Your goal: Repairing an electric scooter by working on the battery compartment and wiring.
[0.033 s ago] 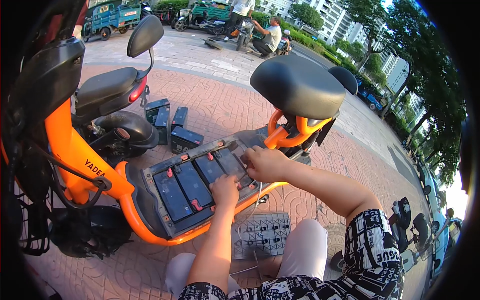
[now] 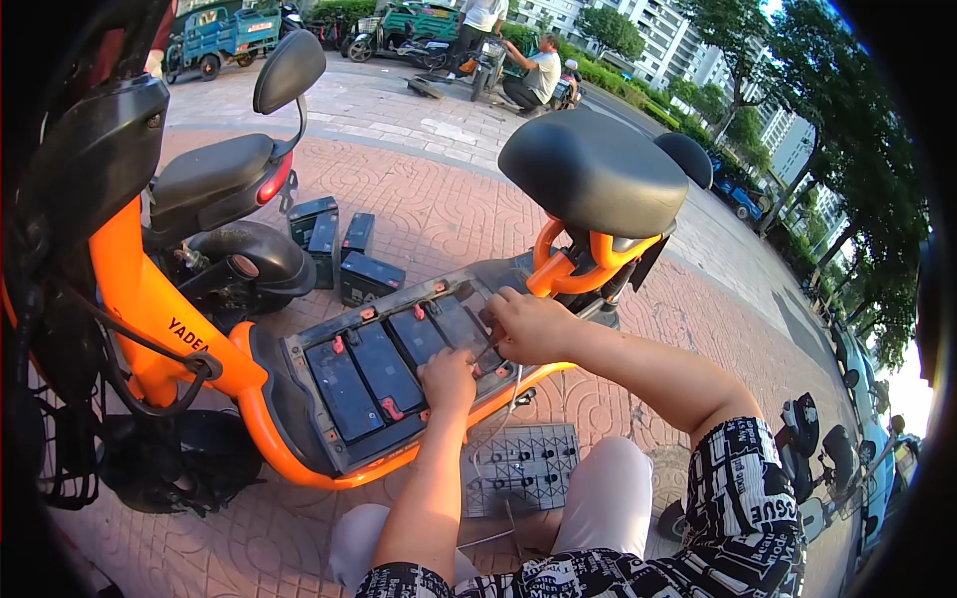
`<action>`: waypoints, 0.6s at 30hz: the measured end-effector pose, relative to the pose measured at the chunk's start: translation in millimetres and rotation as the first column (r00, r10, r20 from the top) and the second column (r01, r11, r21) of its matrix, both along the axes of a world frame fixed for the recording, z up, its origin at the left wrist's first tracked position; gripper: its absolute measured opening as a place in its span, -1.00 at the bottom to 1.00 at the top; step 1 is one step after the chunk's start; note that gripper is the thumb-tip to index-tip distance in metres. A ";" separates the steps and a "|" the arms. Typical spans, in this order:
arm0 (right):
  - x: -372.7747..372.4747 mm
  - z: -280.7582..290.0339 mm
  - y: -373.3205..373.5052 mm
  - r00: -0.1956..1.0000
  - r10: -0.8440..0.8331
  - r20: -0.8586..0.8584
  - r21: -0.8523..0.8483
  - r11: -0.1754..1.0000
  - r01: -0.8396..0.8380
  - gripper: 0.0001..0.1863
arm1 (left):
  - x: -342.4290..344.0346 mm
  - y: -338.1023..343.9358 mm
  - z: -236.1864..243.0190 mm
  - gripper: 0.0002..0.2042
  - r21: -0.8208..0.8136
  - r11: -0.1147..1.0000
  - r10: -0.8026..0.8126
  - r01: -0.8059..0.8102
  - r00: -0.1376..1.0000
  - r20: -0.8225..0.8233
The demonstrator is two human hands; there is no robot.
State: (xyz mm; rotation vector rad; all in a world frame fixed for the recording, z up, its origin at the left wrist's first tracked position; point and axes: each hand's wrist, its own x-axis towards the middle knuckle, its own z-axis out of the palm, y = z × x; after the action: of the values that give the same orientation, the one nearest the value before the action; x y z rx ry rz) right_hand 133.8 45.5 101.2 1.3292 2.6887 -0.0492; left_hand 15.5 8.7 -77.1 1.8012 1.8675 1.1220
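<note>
An orange electric scooter stands in front of me with its footboard compartment open. Several dark batteries lie side by side in it, with red terminal covers. My left hand is closed at the near edge of the right-hand batteries, fingertips pinched together; what they hold is hidden. Just right of it, my right hand is curled closed over the compartment's right end. A thin dark shaft, perhaps a screwdriver, runs from its fingers toward my left fingertips. Below the hands hangs a pale cable.
Beyond the footboard, several loose batteries sit on the paving. A ribbed grey plastic cover lies by my knees. The scooter's black seat rises at the right. Another scooter is parked behind; two people are farther off.
My right hand has shifted very slightly; my left hand and the batteries look the same.
</note>
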 end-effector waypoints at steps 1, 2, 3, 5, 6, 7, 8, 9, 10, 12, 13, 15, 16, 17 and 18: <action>4.6 -4.0 0.6 0.989 0.122 -0.083 0.096 0.989 -0.113 -0.70 | 0.6 0.6 0.1 -0.92 -0.010 1.000 -0.005 0.005 1.000 0.002; 3.6 -3.2 1.6 0.989 0.122 -0.082 0.095 0.989 -0.114 -0.70 | 1.1 1.1 -0.3 -0.92 -0.011 1.000 -0.004 0.004 1.000 0.003; 1.2 -1.3 2.8 0.999 0.036 -0.038 0.021 0.999 -0.036 -0.65 | 2.0 1.8 -0.8 -0.92 -0.005 1.000 -0.004 0.004 1.000 -0.002; -5.8 2.9 2.2 0.999 -0.044 0.013 -0.049 0.998 0.044 -0.60 | 2.0 2.0 -0.8 -0.92 0.002 1.000 -0.001 0.001 1.000 -0.006; -10.7 5.9 0.4 0.993 -0.100 0.055 -0.085 0.991 0.104 -0.58 | 1.2 1.7 -0.4 -0.91 -0.002 1.000 0.004 -0.004 1.000 -0.010; -14.0 7.9 -0.7 0.983 -0.154 0.100 -0.117 0.979 0.165 -0.56 | 0.1 1.3 0.0 -0.91 -0.005 1.000 0.009 -0.009 1.000 -0.015; -12.3 7.8 -1.4 0.983 -0.154 0.100 -0.115 0.979 0.165 -0.56 | -0.1 1.6 0.6 -0.91 -0.003 1.000 0.009 -0.009 1.000 -0.015; -9.0 7.1 -3.8 0.996 -0.079 0.042 -0.047 0.996 0.081 -0.59 | -0.6 1.2 1.8 -0.91 -0.010 1.000 0.000 0.000 1.000 -0.013; -6.4 6.6 -5.5 1.000 0.001 -0.009 0.027 1.000 -0.001 -0.61 | -1.1 1.2 2.6 -0.90 -0.016 1.000 -0.008 0.008 1.000 -0.011; 0.6 -1.0 -2.7 0.999 0.038 -0.036 0.033 0.999 -0.036 -0.66 | 0.3 1.3 3.4 -0.90 -0.016 1.000 -0.005 0.005 1.000 -0.013; 2.6 -3.0 -1.1 0.995 0.077 -0.063 0.037 0.997 -0.074 -0.71 | 0.8 1.5 4.1 -0.90 -0.019 1.000 0.001 -0.001 1.000 -0.015; -2.6 -1.5 0.2 1.000 -0.013 -0.022 -0.024 1.000 0.012 -0.71 | 1.0 0.9 3.0 -0.89 -0.019 1.000 0.000 0.000 1.000 -0.016; -5.8 -0.2 0.6 0.995 -0.100 0.024 -0.082 0.991 0.102 -0.70 | 1.0 0.8 2.8 -0.89 -0.020 1.000 -0.001 0.001 1.000 -0.017; -8.7 2.1 -0.7 0.995 -0.100 0.024 -0.081 0.991 0.102 -0.70 | 0.9 0.4 3.0 -0.89 -0.019 1.000 -0.001 0.001 1.000 -0.017; -11.6 5.3 -2.8 0.990 -0.128 0.059 -0.082 0.988 0.133 -0.70 | 1.0 -0.2 3.5 -0.90 -0.027 1.000 -0.002 0.001 1.000 -0.013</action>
State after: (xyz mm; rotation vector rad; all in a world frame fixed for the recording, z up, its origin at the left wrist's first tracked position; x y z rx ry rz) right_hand 122.2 42.6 106.5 1.4567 2.5228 -0.1388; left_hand 16.5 8.5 -73.6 1.7989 1.8794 1.0816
